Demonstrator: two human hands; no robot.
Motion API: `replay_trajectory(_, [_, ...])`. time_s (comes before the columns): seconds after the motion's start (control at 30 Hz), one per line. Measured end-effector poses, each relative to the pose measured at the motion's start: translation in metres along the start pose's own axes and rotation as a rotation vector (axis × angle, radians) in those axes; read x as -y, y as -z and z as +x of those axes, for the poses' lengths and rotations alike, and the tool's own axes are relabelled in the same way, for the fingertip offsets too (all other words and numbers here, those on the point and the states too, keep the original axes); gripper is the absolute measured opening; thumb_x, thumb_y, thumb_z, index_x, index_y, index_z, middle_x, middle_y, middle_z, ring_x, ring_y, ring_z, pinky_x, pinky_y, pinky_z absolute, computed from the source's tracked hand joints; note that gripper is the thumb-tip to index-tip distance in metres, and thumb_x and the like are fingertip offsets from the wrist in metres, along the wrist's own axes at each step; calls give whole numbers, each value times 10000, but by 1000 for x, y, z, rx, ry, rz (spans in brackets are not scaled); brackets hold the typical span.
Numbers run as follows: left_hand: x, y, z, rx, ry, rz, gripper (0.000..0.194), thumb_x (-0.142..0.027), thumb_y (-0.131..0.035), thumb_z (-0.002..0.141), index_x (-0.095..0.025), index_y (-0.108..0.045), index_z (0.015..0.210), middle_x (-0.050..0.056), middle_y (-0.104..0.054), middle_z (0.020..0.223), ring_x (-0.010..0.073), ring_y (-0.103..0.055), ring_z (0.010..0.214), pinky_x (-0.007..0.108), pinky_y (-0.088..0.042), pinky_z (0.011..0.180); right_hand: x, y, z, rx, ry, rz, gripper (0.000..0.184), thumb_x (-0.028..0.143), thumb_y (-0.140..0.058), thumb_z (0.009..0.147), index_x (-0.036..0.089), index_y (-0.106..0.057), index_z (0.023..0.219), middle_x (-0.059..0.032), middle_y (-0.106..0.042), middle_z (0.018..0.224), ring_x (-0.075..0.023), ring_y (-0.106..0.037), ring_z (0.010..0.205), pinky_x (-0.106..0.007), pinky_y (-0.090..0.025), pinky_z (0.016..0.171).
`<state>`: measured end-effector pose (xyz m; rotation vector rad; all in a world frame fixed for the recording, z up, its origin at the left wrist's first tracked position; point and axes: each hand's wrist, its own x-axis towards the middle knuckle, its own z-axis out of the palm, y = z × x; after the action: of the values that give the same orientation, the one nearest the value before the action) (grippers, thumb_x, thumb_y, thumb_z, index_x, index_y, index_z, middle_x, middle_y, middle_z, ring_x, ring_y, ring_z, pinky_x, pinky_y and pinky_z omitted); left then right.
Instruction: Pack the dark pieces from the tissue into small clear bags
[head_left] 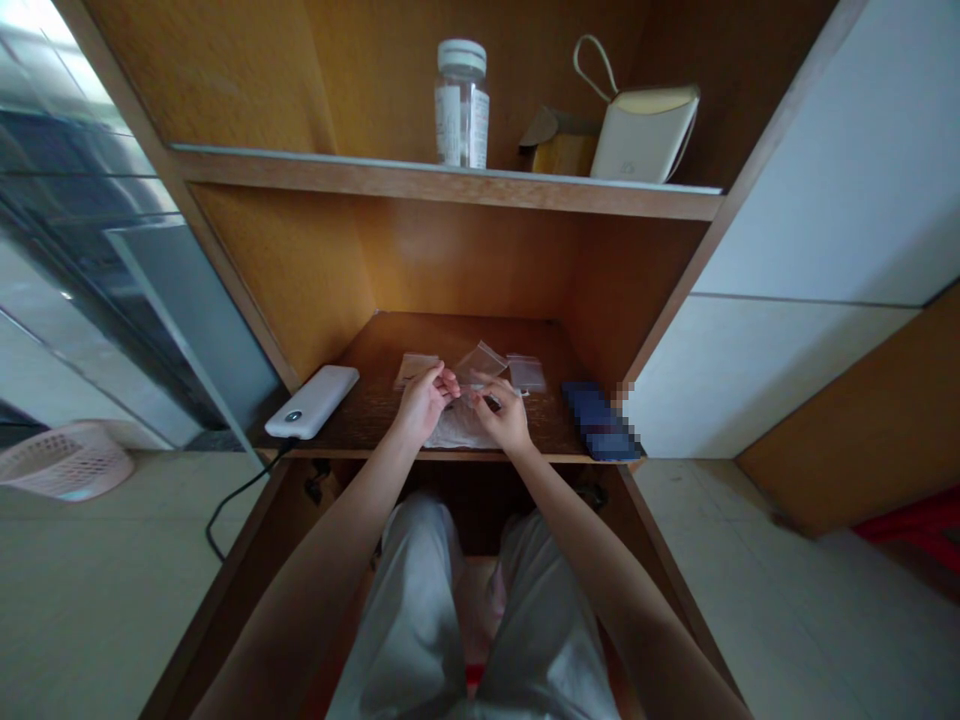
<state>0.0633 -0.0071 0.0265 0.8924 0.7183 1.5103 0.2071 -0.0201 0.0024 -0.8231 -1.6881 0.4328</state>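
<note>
Left hand: the left hand [426, 402] is curled, with the fingers [448, 383] bunched into a narrow pinch, right over the middle of the counter. Can't really tell if anything's in there, it's too small from this angle.

Right hand: the right hand [504, 418] is doing the same narrow pinch, its fingertips [478, 399] pointing at the left hand and almost touching it. There might be a bit of clear plastic between them, but I can't say for sure.

Bags: a small clear plastic bag [480, 362] sits just past the hands, with a second small clear bag [526, 373] just to its right. A small pale packet [416, 369] lies near the left hand.

Under the hands: a crumpled whitish sheet [457, 430], right at the front edge of the counter.

Counter: a dark wooden counter [382, 345] set inside a wooden cubby.

Left side: a white power bank [311, 401] lies at an angle near the edge, with a black cable [241, 500] hanging down from it.

Right side: a blue object [600, 422] sits near the edge, but it's blurred out, so no idea what it is.

Shelf above: a wooden shelf [450, 187] holds a clear bottle with a white lid [461, 105] and a cream handbag [645, 135].

Floor: a pink plastic basket [67, 462], down on the left.
</note>
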Motion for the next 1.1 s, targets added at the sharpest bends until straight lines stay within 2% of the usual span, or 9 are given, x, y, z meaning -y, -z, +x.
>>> replay_trajectory(0.2, [0, 3, 1, -90, -73, 81, 178, -293, -586, 739, -156, -552, 629, -2, -565, 584, 89, -509, 501, 231, -420, 525, -1, 0, 1, 0, -38, 16, 148, 279, -528, 830, 217, -648, 890, -72, -625, 1130, -200, -545, 1094, -376, -396, 954])
replay_trajectory(0.37, [5, 14, -2, -49, -135, 360, 292, -397, -577, 752, -151, -583, 594, 15, -574, 523, 113, -525, 486, 241, -401, 506, -10, -3, -1, -88, -72, -49, 176, 291, -498, 839, 185, -629, 895, -59, -610, 856, -175, -574, 837, -309, -464, 770])
replay_trajectory(0.47, [6, 18, -4, 1, -158, 550, 314, -428, -569, 763, -143, -612, 638, 27, -597, 544, 122, -538, 501, 242, -404, 513, -15, -5, -2, -88, -63, -100, 211, 256, -492, 832, 165, -644, 947, -47, -588, 795, -152, -556, 722, -279, -466, 677])
replay_trajectory(0.6, [7, 20, -5, 77, -166, 695, 315, -454, -601, 734, -141, -632, 721, 39, -647, 661, 137, -573, 588, 251, -441, 580, -17, -6, -2, -28, 12, -47, 282, 211, -471, 843, 182, -662, 1049, -58, -611, 868, -139, -584, 781, -255, -476, 689])
replay_trajectory(0.73, [9, 18, -4, 160, -213, 748, 334, -465, -632, 714, -141, -647, 796, 57, -675, 786, 175, -612, 736, 275, -466, 673, -16, -7, -2, 8, 65, -40, 284, 206, -490, 847, 220, -674, 1063, -47, -625, 857, -139, -596, 817, -261, -485, 739])
replay_trajectory(0.83, [8, 15, -5, 210, -240, 797, 333, -462, -613, 741, -147, -658, 839, 60, -681, 830, 179, -613, 775, 283, -464, 711, -17, -8, -3, 5, 74, -35, 280, 208, -499, 847, 233, -678, 1060, -49, -632, 866, -143, -598, 822, -272, -492, 748])
replay_trajectory(1.1, [5, 15, -4, 201, -241, 812, 338, -470, -590, 762, -138, -639, 799, 49, -654, 772, 165, -593, 724, 262, -448, 659, -15, -8, -3, 21, 107, 21, 244, 222, -506, 855, 245, -698, 1003, -48, -650, 899, -145, -602, 851, -282, -498, 767])
